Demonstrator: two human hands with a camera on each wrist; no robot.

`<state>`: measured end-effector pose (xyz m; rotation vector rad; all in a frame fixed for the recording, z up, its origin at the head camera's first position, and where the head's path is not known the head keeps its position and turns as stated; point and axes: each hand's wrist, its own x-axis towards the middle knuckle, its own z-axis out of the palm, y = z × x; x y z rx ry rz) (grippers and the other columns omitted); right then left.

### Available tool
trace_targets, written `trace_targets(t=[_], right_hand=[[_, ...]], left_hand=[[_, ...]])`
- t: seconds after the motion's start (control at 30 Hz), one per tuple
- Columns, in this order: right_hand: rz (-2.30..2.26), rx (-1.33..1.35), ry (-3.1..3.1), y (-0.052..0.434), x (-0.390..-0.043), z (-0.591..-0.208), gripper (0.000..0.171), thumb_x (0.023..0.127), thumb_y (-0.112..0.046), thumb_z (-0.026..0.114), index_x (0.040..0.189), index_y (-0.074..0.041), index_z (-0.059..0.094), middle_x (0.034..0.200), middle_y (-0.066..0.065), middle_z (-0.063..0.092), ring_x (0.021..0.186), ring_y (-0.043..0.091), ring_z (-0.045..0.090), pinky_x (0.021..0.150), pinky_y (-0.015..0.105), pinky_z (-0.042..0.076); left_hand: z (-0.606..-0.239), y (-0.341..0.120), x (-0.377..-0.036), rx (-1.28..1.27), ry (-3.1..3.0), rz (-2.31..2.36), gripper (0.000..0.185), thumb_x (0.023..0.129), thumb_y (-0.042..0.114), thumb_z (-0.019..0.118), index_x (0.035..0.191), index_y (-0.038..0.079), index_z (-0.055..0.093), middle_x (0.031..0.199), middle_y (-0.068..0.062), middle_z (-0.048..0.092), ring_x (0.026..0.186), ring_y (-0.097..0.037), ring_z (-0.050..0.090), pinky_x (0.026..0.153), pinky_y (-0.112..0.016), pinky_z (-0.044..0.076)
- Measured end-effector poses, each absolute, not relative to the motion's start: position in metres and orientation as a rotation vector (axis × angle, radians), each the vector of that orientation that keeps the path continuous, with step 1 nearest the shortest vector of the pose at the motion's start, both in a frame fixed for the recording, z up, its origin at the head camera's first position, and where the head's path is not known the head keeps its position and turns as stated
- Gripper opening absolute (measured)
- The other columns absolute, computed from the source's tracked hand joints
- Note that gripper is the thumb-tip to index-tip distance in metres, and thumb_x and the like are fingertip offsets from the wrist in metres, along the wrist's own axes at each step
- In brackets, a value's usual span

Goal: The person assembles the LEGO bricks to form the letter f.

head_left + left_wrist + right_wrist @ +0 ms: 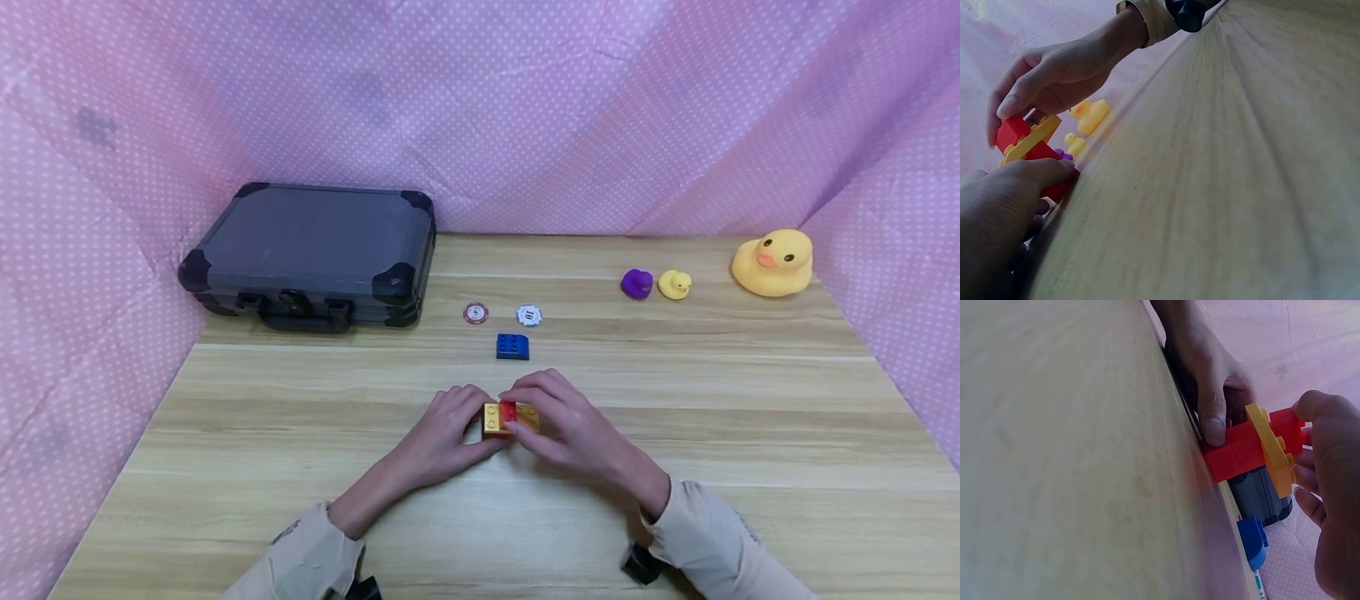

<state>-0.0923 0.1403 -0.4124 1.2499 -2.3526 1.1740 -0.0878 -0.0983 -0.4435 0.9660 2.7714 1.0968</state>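
At the middle of the table a small stack of toy bricks stands between the hands. Red bricks [1235, 454] form its lower part, with a long yellow brick [491, 419] lying across them. A smaller red brick [1285, 419] sits on top of the yellow one. My left hand [446, 440] grips the lower red bricks, thumb on the near side. My right hand [573, 423] pinches the top red brick between thumb and fingers. Just beyond the stack lies a blue brick [513, 347] with studs up.
A dark grey case [315, 242] occupies the back left. Behind the blue brick lie a red-rimmed chip [476, 313] and a white chip [528, 315]. Back right are a purple duck [637, 284], a small yellow duck [675, 285] and a large yellow duck [776, 265]. Pink dotted cloth [525, 117] surrounds the table.
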Motion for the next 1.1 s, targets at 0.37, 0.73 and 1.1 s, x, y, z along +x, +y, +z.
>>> trace_targets(t=[0.37, 0.73, 1.1], right_hand=[[1.185, 1.259, -2.378, 0.1387, -0.0928, -0.4138, 0.031, 0.100, -0.027, 0.071, 0.124, -0.006, 0.069, 0.121, 0.001, 0.065, 0.112, 0.017, 0.059, 0.091, 0.032, 0.052], [1.198, 1.291, -2.382, 0.1375, -0.0957, -0.4115, 0.028, 0.101, -0.029, 0.069, 0.121, -0.009, 0.070, 0.121, 0.000, 0.064, 0.112, 0.017, 0.058, 0.092, 0.033, 0.052], [1.230, 1.305, -2.391, 0.1373, -0.0979, -0.4134, 0.028, 0.101, -0.027, 0.071, 0.123, -0.010, 0.070, 0.122, 0.000, 0.063, 0.114, 0.017, 0.058, 0.095, 0.034, 0.051]], left_hand=[[-0.4440, -0.0984, -0.0878, 0.977, 2.790, 1.099, 0.036, 0.091, 0.038, 0.081, 0.117, 0.018, 0.066, 0.115, 0.005, 0.064, 0.106, -0.014, 0.057, 0.093, -0.042, 0.044], [-0.4436, -0.0985, -0.0886, 0.940, 2.770, 1.089, 0.037, 0.092, 0.038, 0.080, 0.120, 0.019, 0.065, 0.115, 0.006, 0.063, 0.105, -0.013, 0.055, 0.094, -0.042, 0.044], [-0.4431, -0.0981, -0.0892, 0.943, 2.766, 1.092, 0.037, 0.092, 0.038, 0.080, 0.121, 0.019, 0.065, 0.116, 0.006, 0.064, 0.106, -0.013, 0.056, 0.095, -0.042, 0.044]])
